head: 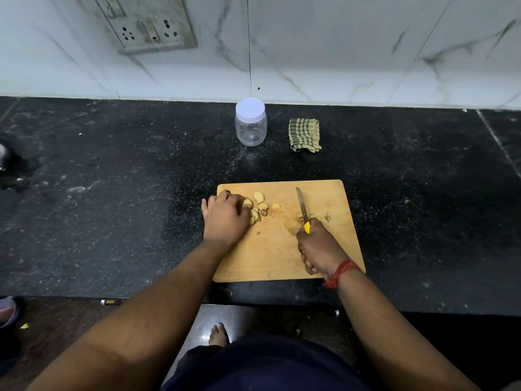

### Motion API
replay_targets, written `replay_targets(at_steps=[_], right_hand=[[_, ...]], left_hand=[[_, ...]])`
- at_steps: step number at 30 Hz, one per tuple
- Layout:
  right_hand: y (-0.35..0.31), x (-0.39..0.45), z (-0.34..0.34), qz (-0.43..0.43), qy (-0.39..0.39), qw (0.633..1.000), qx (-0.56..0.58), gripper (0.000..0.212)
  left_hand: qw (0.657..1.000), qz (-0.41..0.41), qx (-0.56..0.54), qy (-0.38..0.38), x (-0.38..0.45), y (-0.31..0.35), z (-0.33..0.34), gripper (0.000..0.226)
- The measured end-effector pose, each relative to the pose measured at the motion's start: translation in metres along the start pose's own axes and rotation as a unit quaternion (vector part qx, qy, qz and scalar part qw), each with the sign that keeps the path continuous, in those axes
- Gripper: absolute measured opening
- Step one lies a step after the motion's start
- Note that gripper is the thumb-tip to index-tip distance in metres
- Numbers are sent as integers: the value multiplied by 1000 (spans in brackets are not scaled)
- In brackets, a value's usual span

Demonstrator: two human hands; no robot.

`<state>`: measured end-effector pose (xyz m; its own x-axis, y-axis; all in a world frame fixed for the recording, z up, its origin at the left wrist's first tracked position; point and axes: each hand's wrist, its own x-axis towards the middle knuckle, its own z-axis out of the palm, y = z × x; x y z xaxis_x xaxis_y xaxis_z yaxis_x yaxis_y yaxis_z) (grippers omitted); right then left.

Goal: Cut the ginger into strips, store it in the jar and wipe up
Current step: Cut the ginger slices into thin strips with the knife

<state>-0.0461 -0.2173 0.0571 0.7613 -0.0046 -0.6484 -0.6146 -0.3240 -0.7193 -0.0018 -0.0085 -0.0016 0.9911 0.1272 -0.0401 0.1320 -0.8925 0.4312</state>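
The black speckled table (112,193) carries a wooden cutting board (324,249) at centre, a lidded jar (250,122) at 12 o'clock and a checked cloth (304,134) at 1 o'clock.

We find no readable text, label, brand or number on anything here; no surface carries writing we can make out.

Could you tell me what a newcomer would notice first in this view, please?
The wooden board on the black counter, where the left hand gathers ginger slices and the right hand grips a yellow-handled knife. Behind stand a lidded jar and a checked cloth.
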Motion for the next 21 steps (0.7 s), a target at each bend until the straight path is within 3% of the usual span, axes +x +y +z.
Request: replay_targets(at_steps=[6,11,17,21], right_hand=[[-3,2,3,-13,-6,1000,-18,10],[-5,5,3,-13,-2,1000,-28,8],[-7,6,5,-22,-5,999,-23,10],[-7,6,5,-27,-7,999,-29,9]], left_hand=[[999,5,-34,-12,7,6,-8,20],[999,14,-16,-30,5,4,-4,38],[998,0,-39,-41,9,7,-6,26],[999,-6,-37,-25,7,-3,-5,34]])
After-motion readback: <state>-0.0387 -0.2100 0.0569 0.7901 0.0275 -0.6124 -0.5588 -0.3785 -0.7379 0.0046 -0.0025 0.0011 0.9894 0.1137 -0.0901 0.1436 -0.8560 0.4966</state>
